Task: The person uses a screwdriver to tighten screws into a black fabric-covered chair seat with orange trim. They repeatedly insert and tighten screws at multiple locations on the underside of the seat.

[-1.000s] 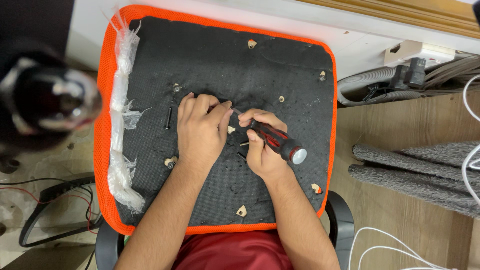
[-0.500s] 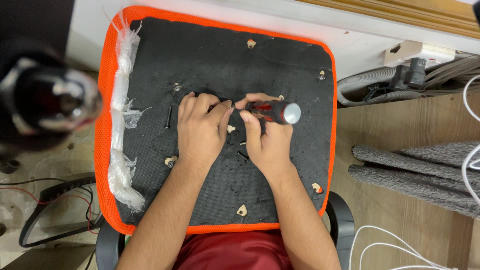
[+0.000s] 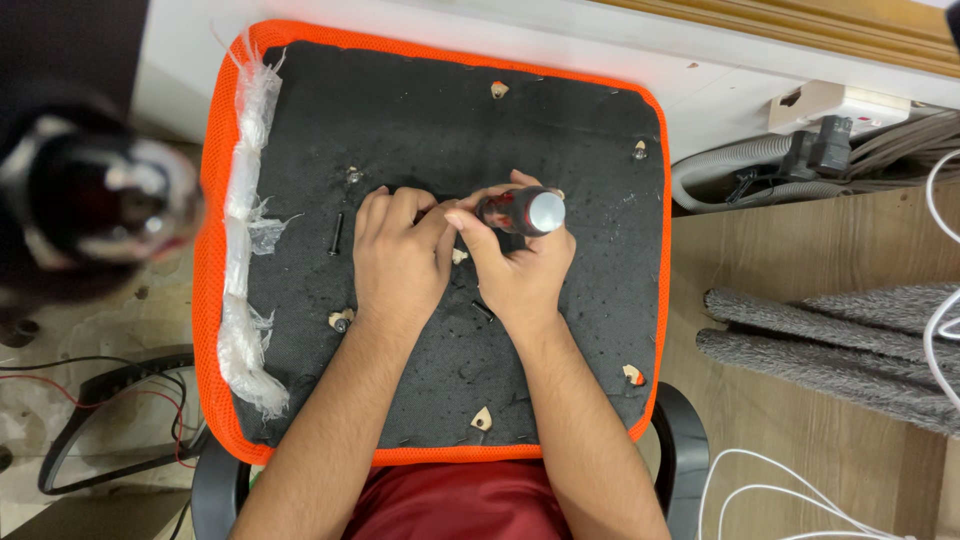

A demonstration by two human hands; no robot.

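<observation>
No packages, labels, signs or screens are in view.

Matt black foam pad (image 3: 420, 130) edged in orange mesh; glossy plastic screwdriver (image 3: 520, 211) with shiny metal cap.

Both bare forearms rise from the bottom edge of the head view and lean toward each other, so the hands meet just above the middle of the black seat pad (image 3: 420, 130). The left hand (image 3: 400, 255) lies palm down, knuckles up, fingers curled inward with the fingertips toward the right hand. The right hand (image 3: 520, 265) sits just beside it, touching it at the thumb side, fingers wrapped closed around a handle that stands nearly upright, the thumb pressed along its side.
</observation>
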